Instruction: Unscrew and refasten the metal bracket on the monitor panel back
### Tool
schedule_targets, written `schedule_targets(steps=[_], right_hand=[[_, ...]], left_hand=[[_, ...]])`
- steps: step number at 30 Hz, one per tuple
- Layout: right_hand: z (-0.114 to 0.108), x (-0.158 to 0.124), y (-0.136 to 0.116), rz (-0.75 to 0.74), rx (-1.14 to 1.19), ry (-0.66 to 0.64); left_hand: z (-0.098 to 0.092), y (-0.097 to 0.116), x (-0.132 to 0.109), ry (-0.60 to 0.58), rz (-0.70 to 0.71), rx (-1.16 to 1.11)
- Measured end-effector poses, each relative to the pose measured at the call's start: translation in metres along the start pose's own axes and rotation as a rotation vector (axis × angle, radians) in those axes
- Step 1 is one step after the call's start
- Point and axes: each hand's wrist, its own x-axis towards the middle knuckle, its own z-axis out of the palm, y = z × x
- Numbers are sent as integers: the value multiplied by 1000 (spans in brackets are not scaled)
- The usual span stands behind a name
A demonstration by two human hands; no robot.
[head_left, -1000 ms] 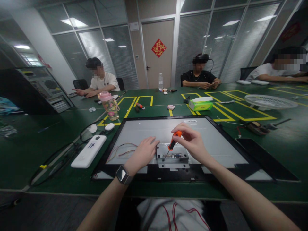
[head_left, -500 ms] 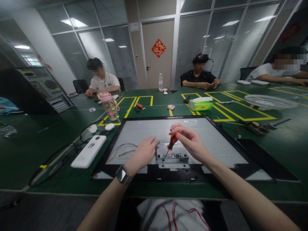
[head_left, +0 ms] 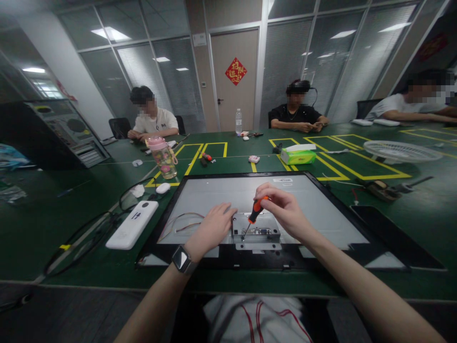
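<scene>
An orange and black screwdriver [head_left: 255,210] is held by its handle in my right hand [head_left: 282,207]. Its tip points down and left to the port side of a metal box [head_left: 259,223], near the box's lower left corner. My left hand [head_left: 213,227], with a watch on the wrist, lies with fingers stretched out against the left edge of the box. The box sits on the grey back of a flat display panel [head_left: 321,214] with a black frame. Thin wires [head_left: 182,223] lie on the panel left of my left hand.
Left of the panel are a white power bank [head_left: 132,225], black cables and a pink-lidded bottle [head_left: 162,157]. Beyond it lies a green tissue pack [head_left: 298,155]. A black slab [head_left: 396,236] is at the right. Three people sit across the table.
My right hand's fingers have shifted slightly on the screwdriver handle. My left hand and the panel stay in place.
</scene>
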Motion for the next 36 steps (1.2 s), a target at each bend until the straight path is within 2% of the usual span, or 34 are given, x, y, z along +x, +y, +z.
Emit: schedule_targets(steps=[5, 11, 17, 24, 29, 36], right_hand=[[-2, 0, 4, 54, 70, -41], [-1, 0, 2, 4, 77, -23], [0, -3, 1, 78, 95, -94], [1, -1, -1, -33, 46, -57], [-1, -2, -3, -19, -22, -92], [3, -4, -2, 8, 13, -127]], left_hand=[[0, 0, 0, -3, -8, -4], [1, 0, 0, 3, 2, 6], [1, -1, 0, 3, 6, 8], [0, 0, 0, 3, 9, 14], [-1, 1, 0, -15, -1, 39], [2, -1, 1, -6, 10, 22]])
